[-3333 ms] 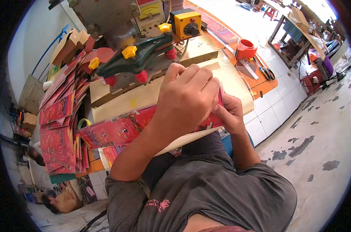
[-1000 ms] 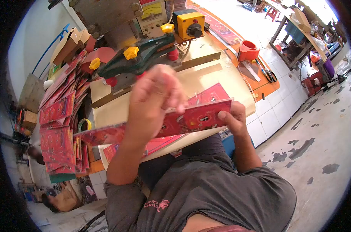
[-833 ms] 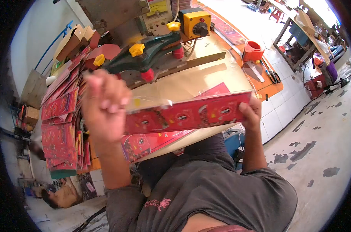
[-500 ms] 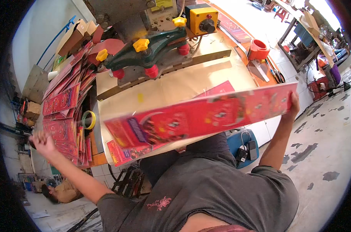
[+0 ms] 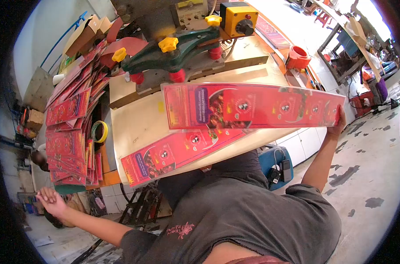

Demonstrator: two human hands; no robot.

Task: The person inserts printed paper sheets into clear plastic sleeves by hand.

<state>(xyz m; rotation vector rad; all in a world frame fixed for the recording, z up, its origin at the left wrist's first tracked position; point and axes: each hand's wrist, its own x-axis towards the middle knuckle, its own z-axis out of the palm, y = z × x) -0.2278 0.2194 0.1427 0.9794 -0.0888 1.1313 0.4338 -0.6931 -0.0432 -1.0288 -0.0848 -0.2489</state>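
My right hand (image 5: 337,125) grips the right end of a long red printed strip (image 5: 261,105), which is held up over the cream work surface (image 5: 134,127). Under it, a second red printed strip (image 5: 164,154) lies slanted along the front edge of that surface. My left hand (image 5: 52,202) is far out to the left, past the table's edge, with its fingers curled together. Whatever may be between those fingers is too small to make out.
A green press arm (image 5: 156,62) with yellow knobs spans the back. At left are piled red printed sheets (image 5: 65,152) and a yellow tape roll (image 5: 99,131). A yellow control box (image 5: 238,21) and red tape dispenser (image 5: 298,57) stand toward the right. A person (image 5: 74,207) is lower left.
My left hand has moved from the strip out to the far left. My right hand has carried the strip rightward and up, turning its printed face into view and uncovering more of the lower strip.
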